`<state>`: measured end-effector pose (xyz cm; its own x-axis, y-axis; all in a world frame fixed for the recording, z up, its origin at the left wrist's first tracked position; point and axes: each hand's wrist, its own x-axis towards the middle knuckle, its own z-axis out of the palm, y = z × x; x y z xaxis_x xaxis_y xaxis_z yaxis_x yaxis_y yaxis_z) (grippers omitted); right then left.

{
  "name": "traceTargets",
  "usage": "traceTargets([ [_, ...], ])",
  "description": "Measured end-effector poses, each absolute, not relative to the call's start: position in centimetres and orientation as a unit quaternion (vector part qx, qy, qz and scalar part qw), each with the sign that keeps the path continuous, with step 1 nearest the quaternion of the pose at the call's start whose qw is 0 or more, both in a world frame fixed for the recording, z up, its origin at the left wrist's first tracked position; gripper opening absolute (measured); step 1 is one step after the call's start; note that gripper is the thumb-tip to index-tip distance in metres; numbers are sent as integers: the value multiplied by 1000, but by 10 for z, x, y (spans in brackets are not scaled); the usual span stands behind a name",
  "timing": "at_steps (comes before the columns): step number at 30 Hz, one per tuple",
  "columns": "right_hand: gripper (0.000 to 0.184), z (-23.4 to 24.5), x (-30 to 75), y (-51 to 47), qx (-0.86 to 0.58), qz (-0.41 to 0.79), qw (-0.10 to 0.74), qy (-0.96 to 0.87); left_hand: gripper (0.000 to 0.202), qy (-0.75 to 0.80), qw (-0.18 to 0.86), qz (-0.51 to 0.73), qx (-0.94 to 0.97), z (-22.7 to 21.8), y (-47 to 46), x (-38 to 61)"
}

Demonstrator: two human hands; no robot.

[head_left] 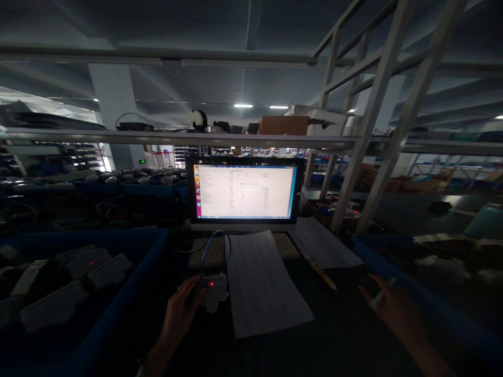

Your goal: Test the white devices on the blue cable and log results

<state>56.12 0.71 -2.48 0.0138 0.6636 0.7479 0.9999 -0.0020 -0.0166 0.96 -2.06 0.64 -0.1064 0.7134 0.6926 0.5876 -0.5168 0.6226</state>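
Head view: pinching the white device (216, 294) with the left hand (183, 303), just beside the paper sheet (265, 285); bending the right hand (393, 306) over the tabletop (334, 335), too dark to tell whether gripping; reaching in with forearms (162, 348) cut off by the lower edge.

White module (216, 297), red light (211, 284) lit, blue cable (203, 257) looping above, beside paper sheet (263, 293)

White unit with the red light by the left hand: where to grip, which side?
Probably grip the white unit by its left edge, from the left, where the left hand is: blue cable rises from its top, paper sits close on its right.
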Motion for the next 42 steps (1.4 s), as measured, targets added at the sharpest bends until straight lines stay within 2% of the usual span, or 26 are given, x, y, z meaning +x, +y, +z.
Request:
traceTargets([
  [12,46,-21,558,5,-657,-267,295,-641,27,480,29,564,672,-4,-15,5],
  [18,50,-22,559,5,-668,-262,286,-635,28,492,65,564,660,-1,-16,6],
  [22,48,-20,556,3,-680,-251,280,-629,33,523,136,551,635,18,-14,5],
  [26,47,-17,553,2,-682,-237,293,-626,44,539,206,614,538,37,-7,6],
  [31,45,-13,554,-2,-664,-235,317,-635,49,557,194,698,405,26,1,11],
  [33,44,-8,551,-4,-649,-231,352,-633,49,572,188,703,378,17,3,10],
  [36,44,3,530,-1,-630,-192,458,-598,47,586,168,697,378,8,5,8],
  [40,45,16,477,19,-585,11,640,-498,45,596,157,672,410,9,4,7],
  [42,42,17,449,33,-567,115,693,-430,46,604,157,663,412,11,3,7],
])
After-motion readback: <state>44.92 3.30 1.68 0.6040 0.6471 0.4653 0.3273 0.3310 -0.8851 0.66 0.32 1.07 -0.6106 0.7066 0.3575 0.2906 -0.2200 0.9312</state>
